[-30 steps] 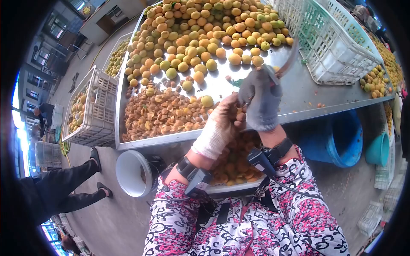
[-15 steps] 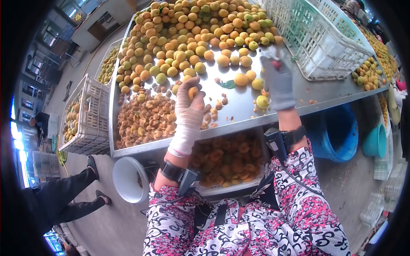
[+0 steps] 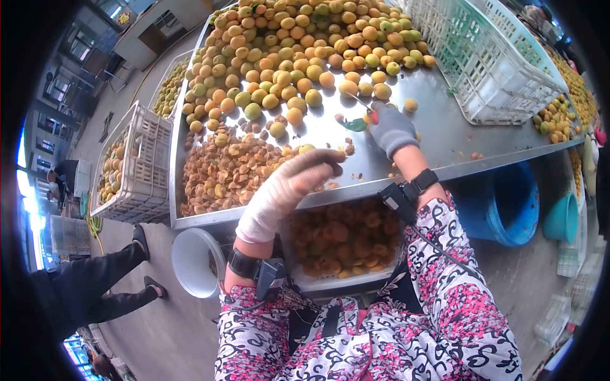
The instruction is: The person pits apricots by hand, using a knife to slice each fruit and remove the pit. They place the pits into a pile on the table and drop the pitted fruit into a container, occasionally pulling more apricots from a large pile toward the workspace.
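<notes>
My left hand (image 3: 289,184), in a pale glove and wrist wrap, hovers over the table's front edge, fingers stretched to the right and slightly blurred; no fruit shows in it. A yellow-orange fruit (image 3: 307,149) lies just behind its fingers. My right hand (image 3: 393,130), in a grey glove, is closed round the red handle of a small knife (image 3: 373,117), its thin blade pointing up and left. Beside it are a green leaf (image 3: 356,125) and whole orange-yellow fruits (image 3: 348,87). Split brown-orange pieces (image 3: 232,168) are heaped on the left of the metal table (image 3: 445,120).
A tray of fruit halves (image 3: 340,238) sits below the table edge. White crates stand at left (image 3: 143,162) and back right (image 3: 502,82). A white bucket (image 3: 196,263), a blue tub (image 3: 508,203) and a teal bucket (image 3: 561,217) are below. A person's dark-trousered legs (image 3: 108,282) show at left.
My left hand has moved down and its fingers have opened; the fruit it held is gone from it. My right hand has moved left and slightly down with the knife. The view has shifted slightly.
</notes>
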